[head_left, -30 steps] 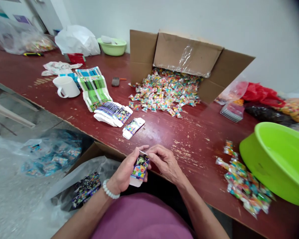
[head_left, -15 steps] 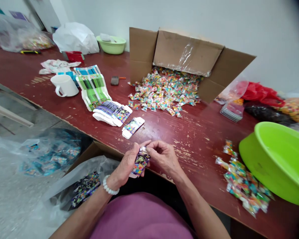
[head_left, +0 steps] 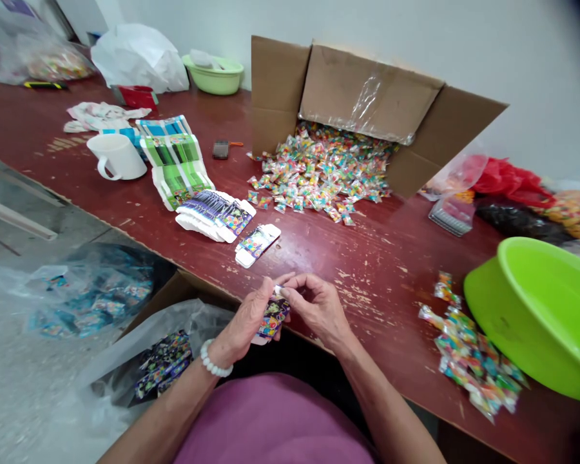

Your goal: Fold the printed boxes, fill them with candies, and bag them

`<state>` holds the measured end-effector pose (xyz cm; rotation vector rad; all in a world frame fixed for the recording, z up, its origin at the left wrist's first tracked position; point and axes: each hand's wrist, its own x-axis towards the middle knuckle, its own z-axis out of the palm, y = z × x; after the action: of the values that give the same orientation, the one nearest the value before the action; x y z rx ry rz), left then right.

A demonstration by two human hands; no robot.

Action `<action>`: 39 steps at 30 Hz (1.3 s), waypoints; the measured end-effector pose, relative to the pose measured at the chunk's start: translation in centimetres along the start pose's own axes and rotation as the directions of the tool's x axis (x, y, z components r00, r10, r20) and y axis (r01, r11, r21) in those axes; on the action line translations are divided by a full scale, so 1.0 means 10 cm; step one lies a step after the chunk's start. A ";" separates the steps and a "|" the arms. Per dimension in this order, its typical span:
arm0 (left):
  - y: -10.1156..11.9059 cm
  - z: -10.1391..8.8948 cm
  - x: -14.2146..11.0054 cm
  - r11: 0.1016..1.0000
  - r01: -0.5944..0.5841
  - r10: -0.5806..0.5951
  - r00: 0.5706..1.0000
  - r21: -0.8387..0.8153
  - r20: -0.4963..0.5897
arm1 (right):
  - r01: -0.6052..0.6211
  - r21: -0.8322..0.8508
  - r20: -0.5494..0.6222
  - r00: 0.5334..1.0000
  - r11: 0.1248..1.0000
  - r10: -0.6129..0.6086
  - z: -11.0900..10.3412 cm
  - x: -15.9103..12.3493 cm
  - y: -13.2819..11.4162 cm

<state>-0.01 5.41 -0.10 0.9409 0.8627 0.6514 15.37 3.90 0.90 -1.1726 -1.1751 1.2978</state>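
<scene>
One box [head_left: 275,314] fills the left hand [head_left: 244,325], grip closed, apparently steadied for the right hand [head_left: 323,312], grip pinching its flap [head_left: 277,291].

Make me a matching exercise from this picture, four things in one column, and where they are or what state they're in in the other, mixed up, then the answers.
Things
1. Mug
2. Bead bracelet
3. Large basin
4. Small printed box

Places and states
A. Bright green, at the right end of the red table
B. Held in the left hand, with fingers of the right hand at its top
C. White, beside the flat green cards
D. Pale, round the wrist of the left hand

Right pairs: 1-C, 2-D, 3-A, 4-B
</scene>
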 end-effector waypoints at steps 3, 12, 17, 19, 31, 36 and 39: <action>0.04 0.00 0.00 0.999 -0.002 0.002 1.000 0.041 0.004 | 0.001 -0.001 0.012 1.000 1.000 -0.001 0.00 0.02 -0.02; 0.02 0.01 -0.02 0.991 0.021 -0.023 1.000 0.133 0.009 | -0.007 -0.009 0.011 1.000 1.000 0.008 -0.02 -0.01 -0.06; 0.03 0.00 -0.02 0.994 0.067 -0.066 0.998 0.090 -0.012 | 0.150 -0.147 0.089 0.986 0.978 -0.138 -0.04 -0.06 -0.08; 0.01 0.01 -0.01 0.995 0.093 -0.092 0.995 0.020 -0.033 | 0.225 -0.176 0.131 0.970 0.958 -0.203 -0.04 -0.08 -0.06; -0.07 0.06 0.16 0.953 0.063 -0.086 0.994 -0.295 -0.063 | 0.163 -0.261 -0.008 0.985 0.951 -0.171 -0.10 0.01 0.21; -0.11 -0.01 0.21 0.961 0.007 -0.047 0.989 -0.276 -0.138 | 0.095 -0.164 0.017 0.996 0.982 -0.093 -0.10 0.09 0.23; -0.14 -0.04 0.21 0.967 0.011 -0.040 0.993 -0.253 -0.112 | 0.046 -0.048 -0.018 0.999 0.998 -0.046 -0.04 0.10 0.18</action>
<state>0.83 6.65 -2.15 0.6660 0.8701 0.7800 15.64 4.84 -0.96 -1.1835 -1.2182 1.2272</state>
